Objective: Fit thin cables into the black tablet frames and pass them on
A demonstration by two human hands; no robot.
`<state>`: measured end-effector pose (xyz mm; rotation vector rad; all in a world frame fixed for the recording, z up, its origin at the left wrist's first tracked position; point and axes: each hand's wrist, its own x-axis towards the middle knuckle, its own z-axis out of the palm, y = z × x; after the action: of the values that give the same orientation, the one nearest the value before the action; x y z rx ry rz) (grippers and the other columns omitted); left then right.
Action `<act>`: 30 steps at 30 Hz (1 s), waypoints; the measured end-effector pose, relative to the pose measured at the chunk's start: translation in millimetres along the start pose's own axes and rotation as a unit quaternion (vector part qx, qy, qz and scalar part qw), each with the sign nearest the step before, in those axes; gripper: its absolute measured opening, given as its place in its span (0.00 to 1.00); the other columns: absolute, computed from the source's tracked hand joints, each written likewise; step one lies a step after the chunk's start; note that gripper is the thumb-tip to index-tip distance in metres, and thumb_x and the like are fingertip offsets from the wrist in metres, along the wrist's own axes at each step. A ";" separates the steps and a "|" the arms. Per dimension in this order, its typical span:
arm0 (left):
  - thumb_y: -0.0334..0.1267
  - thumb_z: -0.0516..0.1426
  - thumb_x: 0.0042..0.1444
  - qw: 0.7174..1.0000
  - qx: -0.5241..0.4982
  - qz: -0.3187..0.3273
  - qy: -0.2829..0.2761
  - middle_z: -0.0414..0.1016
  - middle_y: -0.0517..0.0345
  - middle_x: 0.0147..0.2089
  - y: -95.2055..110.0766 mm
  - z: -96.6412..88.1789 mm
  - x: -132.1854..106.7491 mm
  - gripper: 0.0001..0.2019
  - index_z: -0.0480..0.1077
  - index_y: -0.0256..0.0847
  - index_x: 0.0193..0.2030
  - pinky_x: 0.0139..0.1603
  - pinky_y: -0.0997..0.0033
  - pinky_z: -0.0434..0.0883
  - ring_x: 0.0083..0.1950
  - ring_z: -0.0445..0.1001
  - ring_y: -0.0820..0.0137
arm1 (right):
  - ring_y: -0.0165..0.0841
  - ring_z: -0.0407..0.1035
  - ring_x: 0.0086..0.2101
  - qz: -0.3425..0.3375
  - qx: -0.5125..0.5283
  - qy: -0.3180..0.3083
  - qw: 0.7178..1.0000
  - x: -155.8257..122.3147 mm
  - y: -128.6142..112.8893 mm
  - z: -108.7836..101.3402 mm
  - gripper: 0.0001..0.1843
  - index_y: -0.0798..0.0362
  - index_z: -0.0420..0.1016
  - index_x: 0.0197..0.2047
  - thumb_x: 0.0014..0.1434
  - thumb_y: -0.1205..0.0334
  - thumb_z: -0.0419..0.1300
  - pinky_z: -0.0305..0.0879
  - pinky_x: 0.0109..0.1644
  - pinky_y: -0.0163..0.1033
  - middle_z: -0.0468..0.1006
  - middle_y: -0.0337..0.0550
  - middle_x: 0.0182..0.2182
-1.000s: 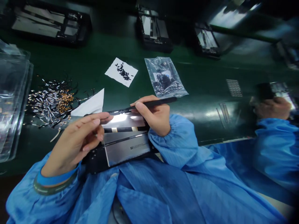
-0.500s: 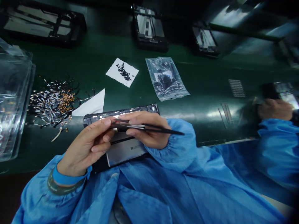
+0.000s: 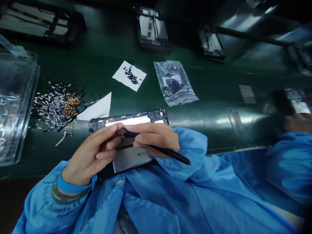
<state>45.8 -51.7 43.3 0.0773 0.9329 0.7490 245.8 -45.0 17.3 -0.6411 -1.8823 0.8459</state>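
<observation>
An opened black device frame (image 3: 136,118) with a silvery inner panel (image 3: 133,156) lies tilted at the table's near edge, against my blue sleeves. My right hand (image 3: 156,138) is closed around black tweezers (image 3: 168,152), their tips pointing left over the frame's upper part. My left hand (image 3: 95,152) rests on the frame's left side, thumb and forefinger pinched close to the tweezer tips; what they hold, if anything, is too small to see.
A heap of small flex parts (image 3: 57,107) and a white sheet (image 3: 98,110) lie left of the frame. White paper with black bits (image 3: 129,75) and a clear bag (image 3: 174,83) sit farther back. Clear trays (image 3: 14,104) stand far left. Another person's blue sleeve (image 3: 292,162) is at right.
My right hand turned the tweezers from lying along the frame's top edge down over the panel. The frame's top edge came into view and my left hand shifted slightly right.
</observation>
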 end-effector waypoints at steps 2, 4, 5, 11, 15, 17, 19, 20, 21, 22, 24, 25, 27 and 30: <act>0.30 0.60 0.56 0.999 0.040 0.016 -0.008 0.60 0.64 0.18 -1.2 -2.9 -0.3 0.05 0.78 0.34 0.35 0.10 0.92 0.51 0.15 0.49 0.86 | 0.33 0.78 0.47 0.019 0.001 0.021 1.000 2.7 -7.2 -0.6 0.12 0.40 0.77 0.43 0.57 0.67 0.66 0.77 0.50 0.37 0.81 0.33 0.49; 0.35 0.64 0.52 0.994 0.096 0.056 -0.004 0.62 0.63 0.19 -1.6 -6.9 -0.9 0.07 0.78 0.34 0.37 0.11 0.90 0.49 0.16 0.49 0.86 | 0.32 0.78 0.45 0.063 0.011 0.071 0.995 9.2 -9.1 -5.0 0.09 0.40 0.75 0.41 0.60 0.65 0.63 0.77 0.49 0.38 0.83 0.31 0.45; 0.37 0.65 0.51 0.988 0.127 0.086 0.006 0.64 0.63 0.20 -1.0 -9.3 -1.3 0.09 0.78 0.35 0.38 0.11 0.89 0.48 0.16 0.50 0.86 | 0.31 0.79 0.44 0.094 0.020 0.115 0.989 13.5 -6.1 -9.3 0.07 0.40 0.74 0.40 0.62 0.64 0.62 0.77 0.48 0.39 0.83 0.31 0.43; 0.43 0.62 0.53 0.830 0.408 0.335 0.182 0.71 0.61 0.27 26.9 -33.1 -3.9 0.16 0.74 0.40 0.47 0.22 0.78 0.60 0.22 0.62 0.78 | 0.37 0.79 0.39 0.300 0.052 0.242 0.921 39.0 52.7 -53.1 0.17 0.45 0.63 0.38 0.55 0.47 0.66 0.78 0.38 0.43 0.78 0.38 0.42; 0.44 0.57 0.59 0.613 0.614 0.400 0.295 0.76 0.53 0.42 58.5 -43.5 -0.8 0.15 0.74 0.40 0.48 0.43 0.68 0.68 0.40 0.73 0.67 | 0.36 0.79 0.31 0.320 -0.032 0.280 0.904 44.1 70.6 -68.7 0.19 0.43 0.60 0.40 0.57 0.42 0.62 0.76 0.30 0.44 0.75 0.41 0.49; 0.43 0.54 0.61 0.545 0.685 0.387 0.290 0.75 0.49 0.46 70.6 -41.8 3.3 0.15 0.74 0.37 0.48 0.52 0.63 0.66 0.48 0.73 0.60 | 0.36 0.78 0.29 0.302 -0.092 0.274 0.909 42.0 69.6 -69.9 0.18 0.44 0.63 0.42 0.60 0.39 0.56 0.74 0.31 0.45 0.76 0.42 0.49; 0.42 0.52 0.62 0.498 0.741 0.360 0.270 0.74 0.45 0.47 78.9 -37.5 7.4 0.16 0.73 0.34 0.48 0.55 0.58 0.65 0.51 0.71 0.55 | 0.38 0.77 0.33 0.256 -0.185 0.254 0.914 37.8 67.9 -69.4 0.22 0.46 0.67 0.42 0.63 0.36 0.50 0.74 0.36 0.47 0.79 0.46 0.45; 0.41 0.51 0.62 0.479 0.764 0.342 0.264 0.73 0.43 0.47 82.0 -35.4 8.9 0.16 0.73 0.33 0.48 0.55 0.56 0.65 0.52 0.71 0.53 | 0.39 0.77 0.36 0.224 -0.236 0.241 0.915 35.3 67.4 -69.0 0.24 0.48 0.69 0.42 0.64 0.36 0.48 0.74 0.40 0.49 0.80 0.48 0.44; 0.41 0.51 0.62 0.462 0.783 0.324 0.263 0.73 0.42 0.47 84.5 -33.7 10.1 0.16 0.72 0.33 0.48 0.54 0.55 0.65 0.52 0.70 0.51 | 0.41 0.77 0.41 0.190 -0.279 0.226 0.913 32.8 67.2 -68.7 0.25 0.50 0.71 0.42 0.65 0.37 0.47 0.72 0.45 0.51 0.80 0.50 0.43; 0.41 0.50 0.63 0.451 0.794 0.307 0.268 0.72 0.41 0.47 86.7 -32.9 10.8 0.15 0.72 0.33 0.47 0.53 0.55 0.65 0.52 0.70 0.51 | 0.42 0.76 0.45 0.160 -0.310 0.213 0.913 30.4 67.1 -68.4 0.26 0.51 0.72 0.42 0.66 0.39 0.46 0.71 0.50 0.52 0.80 0.52 0.43; 0.42 0.50 0.63 0.443 0.805 0.282 0.277 0.71 0.42 0.46 89.9 -33.6 11.5 0.15 0.72 0.34 0.45 0.52 0.56 0.64 0.52 0.69 0.50 | 0.42 0.73 0.50 0.121 -0.333 0.192 0.915 26.5 66.6 -67.5 0.24 0.51 0.73 0.42 0.67 0.42 0.46 0.67 0.56 0.53 0.79 0.53 0.46; 0.41 0.50 0.62 0.444 0.805 0.277 0.279 0.71 0.43 0.45 90.9 -35.0 11.7 0.14 0.71 0.35 0.44 0.52 0.57 0.63 0.51 0.69 0.51 | 0.42 0.73 0.51 0.110 -0.334 0.186 0.917 25.1 66.1 -67.0 0.22 0.50 0.73 0.43 0.68 0.43 0.46 0.67 0.57 0.53 0.79 0.53 0.47; 0.40 0.51 0.62 0.452 0.801 0.280 0.275 0.70 0.46 0.43 91.0 -38.8 11.0 0.11 0.71 0.38 0.42 0.50 0.59 0.62 0.48 0.69 0.54 | 0.41 0.73 0.51 0.096 -0.337 0.178 0.920 23.0 64.4 -65.7 0.21 0.48 0.73 0.43 0.68 0.45 0.46 0.67 0.57 0.53 0.79 0.52 0.47; 0.41 0.51 0.61 0.455 0.790 0.304 0.276 0.68 0.52 0.38 86.0 -44.1 2.9 0.08 0.68 0.41 0.36 0.44 0.64 0.59 0.45 0.68 0.58 | 0.41 0.74 0.49 0.079 -0.331 0.169 0.925 19.8 61.5 -63.5 0.22 0.49 0.73 0.42 0.69 0.46 0.44 0.69 0.54 0.52 0.79 0.52 0.45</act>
<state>-33.5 3.4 46.0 2.0628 2.0337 0.2188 299.7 25.8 0.4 -1.2781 -1.7906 0.1437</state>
